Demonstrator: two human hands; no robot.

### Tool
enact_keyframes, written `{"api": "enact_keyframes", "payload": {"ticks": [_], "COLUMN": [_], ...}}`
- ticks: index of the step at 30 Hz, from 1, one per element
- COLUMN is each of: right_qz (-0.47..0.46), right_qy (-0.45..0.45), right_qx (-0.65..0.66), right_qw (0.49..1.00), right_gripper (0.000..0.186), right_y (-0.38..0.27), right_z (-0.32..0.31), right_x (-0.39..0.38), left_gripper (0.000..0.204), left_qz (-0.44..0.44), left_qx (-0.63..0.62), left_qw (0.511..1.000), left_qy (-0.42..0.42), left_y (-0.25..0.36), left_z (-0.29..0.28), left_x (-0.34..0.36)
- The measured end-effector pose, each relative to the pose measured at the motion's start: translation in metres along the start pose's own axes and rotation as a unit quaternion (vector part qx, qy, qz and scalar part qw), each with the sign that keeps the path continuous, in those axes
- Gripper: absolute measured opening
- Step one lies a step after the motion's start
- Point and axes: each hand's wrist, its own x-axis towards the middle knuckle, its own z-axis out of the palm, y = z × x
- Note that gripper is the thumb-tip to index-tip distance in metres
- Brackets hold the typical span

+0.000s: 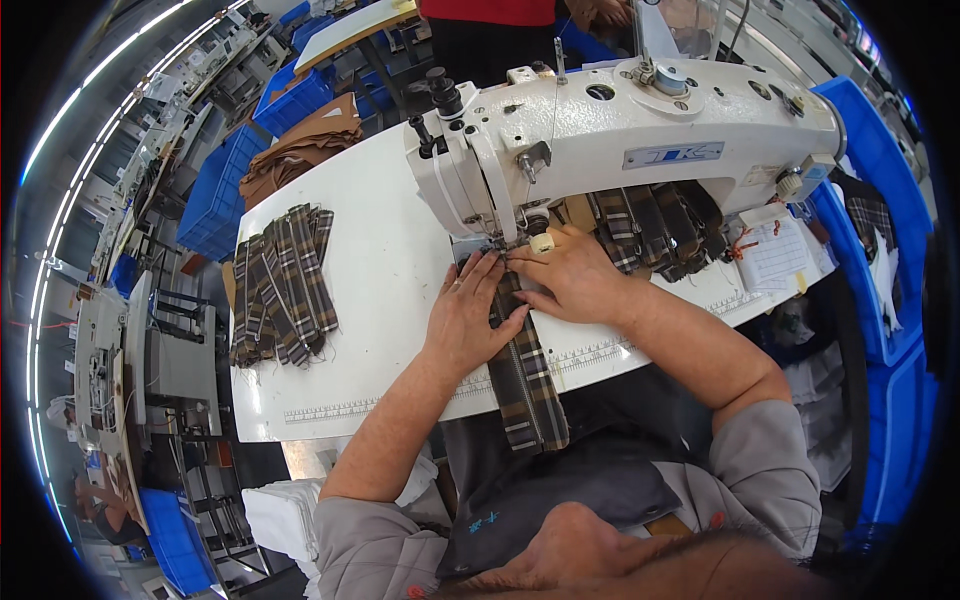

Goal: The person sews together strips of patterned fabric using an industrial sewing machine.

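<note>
A brown plaid fabric strip (528, 390) runs from the sewing machine's needle area toward me and over the table's front edge. My left hand (462, 315) lies on its left side, fingers stretched flat toward the presser foot, thumb out across the cloth. From the right, my right hand (580, 278) rests beside the needle area, with index finger and thumb reaching apart onto the strip. Neither hand grips the cloth; both press it from above. The white sewing machine (590, 125) stands over my fingertips. Its head partly hides where the strip meets the needle.
Plaid strips (285, 285) are piled on the white table (375, 230) at left; more plaid pieces (655, 225) lie under the machine arm. A paper slip (775, 255) sits at right. Blue bins (885, 330) flank the right side. Brown fabric (305, 150) is stacked at far left.
</note>
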Motion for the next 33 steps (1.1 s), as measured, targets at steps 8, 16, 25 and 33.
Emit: {"api": "enact_keyframes", "payload": {"ticks": [8, 16, 25, 33], "right_qz": [0.001, 0.010, 0.045, 0.007], "right_qy": [-0.004, 0.000, -0.070, -0.002], "right_qx": [-0.003, 0.003, 0.021, 0.001], "right_qw": [1.000, 1.000, 0.996, 1.000], "right_gripper": [0.045, 0.045, 0.048, 0.043], "right_y": [-0.0010, 0.0003, -0.0046, -0.0021], "right_z": [-0.0043, -0.0012, -0.0081, -0.0029], "right_x": [0.0013, -0.0011, 0.0021, 0.0016], "left_gripper": [0.072, 0.075, 0.072, 0.066], "left_qz": [0.006, 0.007, 0.007, 0.004], "left_qx": [0.046, 0.006, -0.014, -0.014], "left_qw": [0.999, 1.000, 1.000, 1.000], "left_qy": [-0.013, -0.025, -0.008, -0.006], "left_y": [0.0017, -0.0034, -0.0042, -0.0021], "left_z": [-0.0078, -0.0038, -0.0038, -0.0051], "left_x": [0.0009, -0.0004, -0.0028, -0.0018]}}
